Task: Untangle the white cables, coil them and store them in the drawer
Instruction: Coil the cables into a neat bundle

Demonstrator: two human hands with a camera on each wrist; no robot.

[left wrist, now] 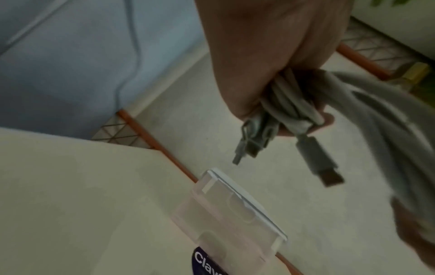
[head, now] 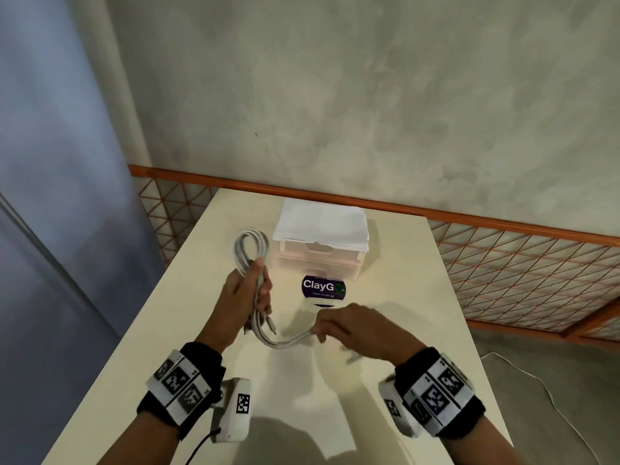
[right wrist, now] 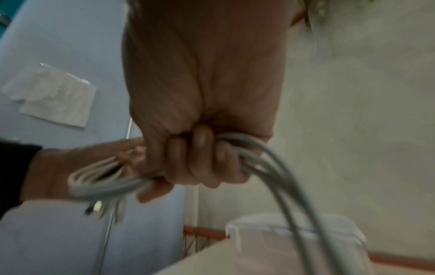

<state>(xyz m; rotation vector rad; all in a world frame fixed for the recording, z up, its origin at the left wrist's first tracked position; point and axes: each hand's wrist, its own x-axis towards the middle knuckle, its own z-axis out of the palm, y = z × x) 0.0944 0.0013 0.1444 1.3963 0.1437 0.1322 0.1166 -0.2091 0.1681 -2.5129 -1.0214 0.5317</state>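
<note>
A bundle of white cables stands looped above my left hand, which grips it in the middle above the table. Several plug ends dangle below that fist. From there the strands sag and run right to my right hand, whose curled fingers hold them. The small clear plastic drawer unit, drawers closed and white paper on top, sits at the table's far end, just beyond both hands.
A dark blue "ClayGo" sticker lies on the cream table in front of the drawer unit. An orange wire-mesh rail runs behind and right of the table. A thin white cord lies on the floor at right.
</note>
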